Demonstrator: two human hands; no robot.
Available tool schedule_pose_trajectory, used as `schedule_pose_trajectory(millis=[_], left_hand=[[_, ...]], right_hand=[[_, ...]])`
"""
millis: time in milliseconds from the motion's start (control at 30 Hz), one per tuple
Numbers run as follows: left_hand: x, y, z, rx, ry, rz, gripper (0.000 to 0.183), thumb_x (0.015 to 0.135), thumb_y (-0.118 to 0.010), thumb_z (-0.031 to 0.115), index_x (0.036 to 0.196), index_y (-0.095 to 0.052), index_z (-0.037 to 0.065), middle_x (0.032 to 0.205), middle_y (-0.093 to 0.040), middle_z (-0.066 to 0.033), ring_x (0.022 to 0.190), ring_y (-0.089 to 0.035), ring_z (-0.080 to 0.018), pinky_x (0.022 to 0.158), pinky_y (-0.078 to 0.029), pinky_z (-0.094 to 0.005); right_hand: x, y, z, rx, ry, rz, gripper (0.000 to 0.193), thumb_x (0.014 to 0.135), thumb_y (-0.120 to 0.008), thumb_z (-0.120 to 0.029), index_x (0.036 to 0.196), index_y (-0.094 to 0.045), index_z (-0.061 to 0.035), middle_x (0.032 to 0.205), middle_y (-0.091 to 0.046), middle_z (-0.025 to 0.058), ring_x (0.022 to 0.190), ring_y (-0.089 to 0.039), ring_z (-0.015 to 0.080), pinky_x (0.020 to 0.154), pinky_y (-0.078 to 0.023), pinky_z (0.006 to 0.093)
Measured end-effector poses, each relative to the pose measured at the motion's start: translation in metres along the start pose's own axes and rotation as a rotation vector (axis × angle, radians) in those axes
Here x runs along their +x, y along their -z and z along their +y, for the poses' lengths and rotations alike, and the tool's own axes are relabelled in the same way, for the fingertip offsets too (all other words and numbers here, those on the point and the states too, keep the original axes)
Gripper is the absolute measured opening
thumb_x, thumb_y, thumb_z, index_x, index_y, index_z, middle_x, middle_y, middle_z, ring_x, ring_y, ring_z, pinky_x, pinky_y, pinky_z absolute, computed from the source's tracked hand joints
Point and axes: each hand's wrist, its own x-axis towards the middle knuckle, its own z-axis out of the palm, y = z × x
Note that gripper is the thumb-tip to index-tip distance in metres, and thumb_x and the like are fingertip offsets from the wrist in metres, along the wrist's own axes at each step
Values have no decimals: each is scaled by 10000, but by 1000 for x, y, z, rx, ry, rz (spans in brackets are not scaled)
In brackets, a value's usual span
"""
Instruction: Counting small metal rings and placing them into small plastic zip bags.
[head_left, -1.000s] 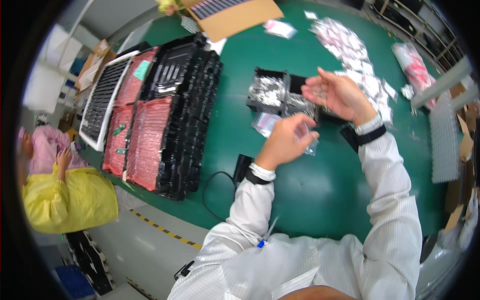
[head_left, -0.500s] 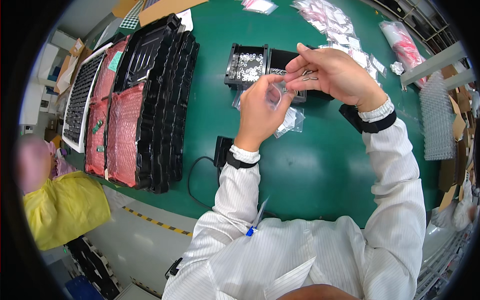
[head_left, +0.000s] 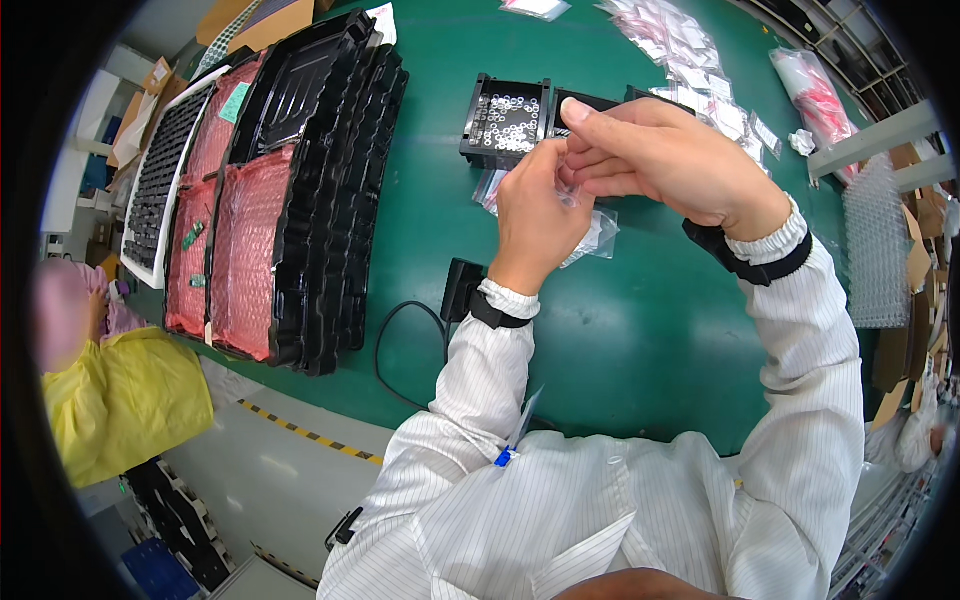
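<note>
My left hand point(head_left: 540, 225) pinches a small clear plastic bag point(head_left: 569, 194) near its mouth. Against the bag's opening rests my right hand point(head_left: 680, 165), cupped, its fingers curled together and tipped towards the bag. Whatever lies inside those fingers is hidden. Just beyond my left hand stands a black bin point(head_left: 484, 158) of small white rings point(head_left: 512, 125). Further black bins point(head_left: 598, 101) sit beside it, partly covered by my right hand. Flat clear bags with white labels point(head_left: 603, 233) lie on the table under my hands.
Stacked black trays point(head_left: 335, 200) with pink bubble wrap point(head_left: 250, 260) fill the left of the green table point(head_left: 640, 340). Many packed bags point(head_left: 690, 55) lie at the back right. A black device point(head_left: 462, 288) with a cable is by my left wrist. A co-worker in yellow point(head_left: 130, 400) is at left.
My right hand has turned over and closed up towards the bag. The small metal pins seen on its fingers before are now out of sight. The left hand still grips the bag.
</note>
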Motion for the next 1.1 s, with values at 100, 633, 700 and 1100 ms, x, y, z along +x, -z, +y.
schedule_pose_trajectory(millis=[100, 633, 700, 1100], left_hand=[[1, 1, 0, -105, 73, -37, 251, 869, -800, 81, 1075, -676, 10, 868, -716, -72, 757, -688, -166, 722, -549, -306], [13, 56, -9, -519, 323, 252, 277, 925, -797, 50, 1156, -653, -4, 966, -679, -46, 859, -694, -142, 808, -572, -287], [16, 68, -10, -468, 316, 359, 253, 932, -804, 86, 1124, -664, -3, 975, -667, -53, 835, -679, -144, 824, -595, -324], [13, 76, -33, -288, 462, 311, 294, 894, -845, 129, 1099, -678, 0, 890, -651, 3, 786, -625, -83, 716, -512, -244]], right_hand=[[-5, 3, -1, -111, -33, -8, 647, 1068, -610, -503, 1233, -662, 120, 1199, -713, 180, 1120, -705, 206, 995, -583, 328], [-4, 37, 86, -339, 350, 446, 216, 947, -753, -116, 1096, -727, 37, 890, -762, 103, 807, -728, 172, 745, -571, 297], [26, 32, 70, -521, 514, 428, 220, 933, -758, -91, 1112, -724, 32, 910, -766, 111, 825, -741, 194, 746, -579, 317], [199, -27, 48, -1586, 282, -118, 355, 678, -872, -40, 1006, -757, 34, 1011, -759, 250, 992, -750, 406, 842, -625, 455]])
